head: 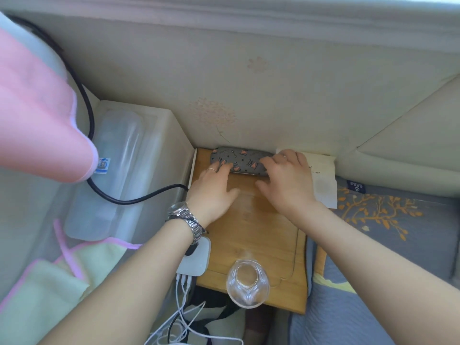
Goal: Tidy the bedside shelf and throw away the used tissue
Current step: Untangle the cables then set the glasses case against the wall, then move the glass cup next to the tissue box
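Glass came first, at the near edge: a clear glass vessel (pixel 247 282) stood upright on the front lip of the bamboo bedside shelf (pixel 261 235), partly overhanging it, which I judged a risk if an arm swept back; just left of the shelf lay a white charger block (pixel 198 257) with white cables (pixel 184 317) trailing down; the middle of the shelf was bare wood, likely cleared so things could be lined up at the back. Beyond that, the left hand (pixel 211 192), a metal watch (pixel 186 220) on its wrist, lay palm down with its fingers (pixel 224 168) spread and loose, their tips resting on the near edge of the grey patterned glasses case (pixel 239 159); the right hand (pixel 286 183) did likewise at the case's right end, fingers (pixel 270 161) draped on top, neither hand closed around it; both seemed to be pressing or nudging it square. The case lay on its side at the very back of the shelf, touching the wall (pixel 249 95), its long axis running left to right along that wall. A white paper or tissue (pixel 322 175), seemingly the one to discard, lay flat at the right rear corner, partly under the right hand and hanging toward the bed (pixel 373 245); whether it was used could not be told.
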{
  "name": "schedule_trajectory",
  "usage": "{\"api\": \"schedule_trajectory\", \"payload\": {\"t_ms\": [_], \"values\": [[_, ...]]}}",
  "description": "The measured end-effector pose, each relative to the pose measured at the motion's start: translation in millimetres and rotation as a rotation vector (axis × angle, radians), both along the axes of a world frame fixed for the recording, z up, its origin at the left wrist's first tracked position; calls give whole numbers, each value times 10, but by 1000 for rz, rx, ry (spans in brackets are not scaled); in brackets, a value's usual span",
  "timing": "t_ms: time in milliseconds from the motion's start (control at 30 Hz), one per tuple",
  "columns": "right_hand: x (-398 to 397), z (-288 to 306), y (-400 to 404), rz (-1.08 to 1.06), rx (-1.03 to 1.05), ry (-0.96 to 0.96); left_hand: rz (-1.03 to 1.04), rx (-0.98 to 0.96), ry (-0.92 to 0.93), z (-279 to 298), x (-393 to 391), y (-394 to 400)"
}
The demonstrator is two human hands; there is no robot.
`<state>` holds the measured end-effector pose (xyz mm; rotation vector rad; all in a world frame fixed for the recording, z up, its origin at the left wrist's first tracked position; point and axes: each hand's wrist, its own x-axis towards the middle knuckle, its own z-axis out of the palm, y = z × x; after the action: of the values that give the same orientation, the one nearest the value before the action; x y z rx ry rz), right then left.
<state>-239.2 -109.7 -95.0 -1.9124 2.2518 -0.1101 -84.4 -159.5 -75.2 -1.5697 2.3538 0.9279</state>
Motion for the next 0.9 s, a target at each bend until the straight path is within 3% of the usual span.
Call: {"api": "schedule_trajectory", "payload": {"t_ms": [367,633,900], "values": [[428,476,1237,-144,-9,-159,155,-7,199,610,456,757],[904,250,1801,-53,211,-156,240,33,253,674,785,1268],[996,12,1784,-95,208,-132,303,48,285,523,1000,1503]]}}
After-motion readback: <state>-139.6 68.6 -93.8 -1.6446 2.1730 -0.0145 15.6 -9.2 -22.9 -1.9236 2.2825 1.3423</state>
